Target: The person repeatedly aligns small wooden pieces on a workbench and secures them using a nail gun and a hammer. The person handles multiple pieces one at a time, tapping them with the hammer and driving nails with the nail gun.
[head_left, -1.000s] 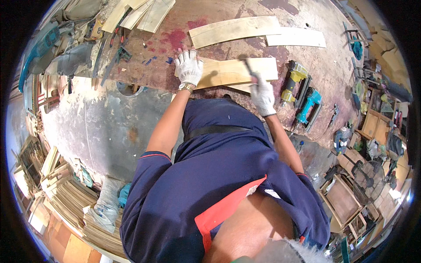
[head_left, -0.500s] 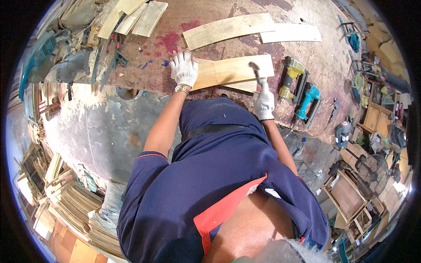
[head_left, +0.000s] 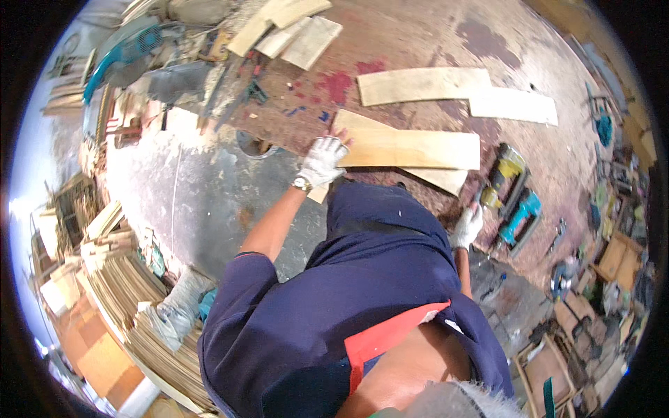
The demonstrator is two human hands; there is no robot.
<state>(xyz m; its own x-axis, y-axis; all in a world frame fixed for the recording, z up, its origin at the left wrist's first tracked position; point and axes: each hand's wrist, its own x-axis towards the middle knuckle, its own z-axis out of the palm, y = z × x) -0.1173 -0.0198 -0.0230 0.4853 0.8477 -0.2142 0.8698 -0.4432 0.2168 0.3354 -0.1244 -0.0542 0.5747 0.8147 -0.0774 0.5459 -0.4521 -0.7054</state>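
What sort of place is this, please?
Probably a woodworking shop: flat pale wooden boards lie on a stained brown worktable near a yellow-black handheld tool and a teal tool; thin wooden strips are piled at left.

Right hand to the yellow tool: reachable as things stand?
Looks like yes: the right hand is right by the lower end of the yellow tool, with nothing visible blocking the way. Blur hides whether that hand is free to grip.
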